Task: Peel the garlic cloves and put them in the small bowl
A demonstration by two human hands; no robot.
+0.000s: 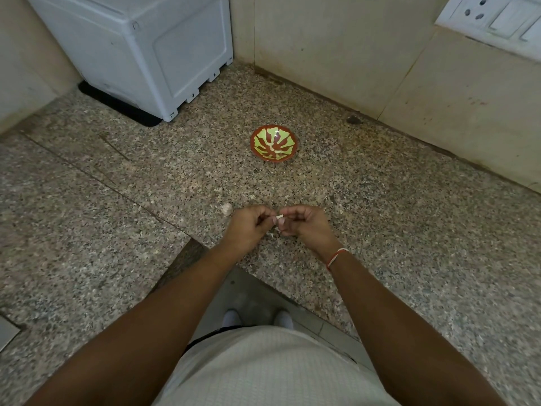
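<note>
Head view looks down on a speckled granite bench (pixel 380 215), polished, mottled in brown, grey and cream, with a straight seam running diagonally across its left portion. Both hands meet above the bench's near edge. The left hand (pixel 248 227) has its fingers curled, thumb and fingertips pinching one end of a small pale garlic clove (pixel 280 215); the right hand (pixel 306 225) is likewise curled, pinching the clove's other end, so the clove is held between the two hands, off the bench surface. Whether skin remains on the clove cannot be told at this size. A thin red and white thread band (pixel 336 257) circles the right wrist. Just left of the left hand, a rounded, papery whitish garlic bulb (pixel 227 208) rests on the bench. Small pale flakes (pixel 270 235) lie on the granite under the hands. Farther back, well apart from the hands, stands the small bowl (pixel 274 143): round, shallow, glossy, with a reddish-brown rim and a green and red radiating pattern inside. It contains a few pale peeled cloves (pixel 275 151) near its centre. At rear left a white moulded plastic appliance housing (pixel 140 48), boxy with ribbed feet, sits on a black mat (pixel 117 108). Beige wall tiles (pixel 336 48) back the bench, and a white switch plate (pixel 491 19) is mounted at upper right.
</note>
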